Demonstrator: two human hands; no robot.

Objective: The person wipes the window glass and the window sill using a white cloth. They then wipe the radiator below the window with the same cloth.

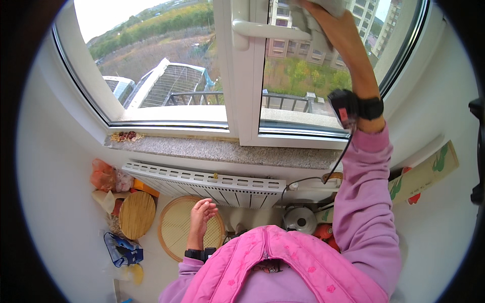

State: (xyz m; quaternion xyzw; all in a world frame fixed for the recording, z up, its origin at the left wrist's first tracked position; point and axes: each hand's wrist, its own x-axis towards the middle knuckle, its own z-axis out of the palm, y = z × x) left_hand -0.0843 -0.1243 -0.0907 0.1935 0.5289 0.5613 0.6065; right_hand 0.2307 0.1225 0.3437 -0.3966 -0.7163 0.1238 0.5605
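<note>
Nearest, left hand [203, 212]: hanging empty with fingers loosely curling, above the round woven tray [177, 230].
Right hand [332, 19]: grasping the cloth [316, 33]; the top edge is cutting off part of this grip, so exact finger placement is not showing.
Cloth place: bunching high at the right of 2 panes [285, 73], just beside the white handle [270, 30]; whether it is touching the handle, I cannot tell.
Cloth feel: probably being light, soft and limp; holding its bunched middle is likely keeping loose edges from snagging.
</note>
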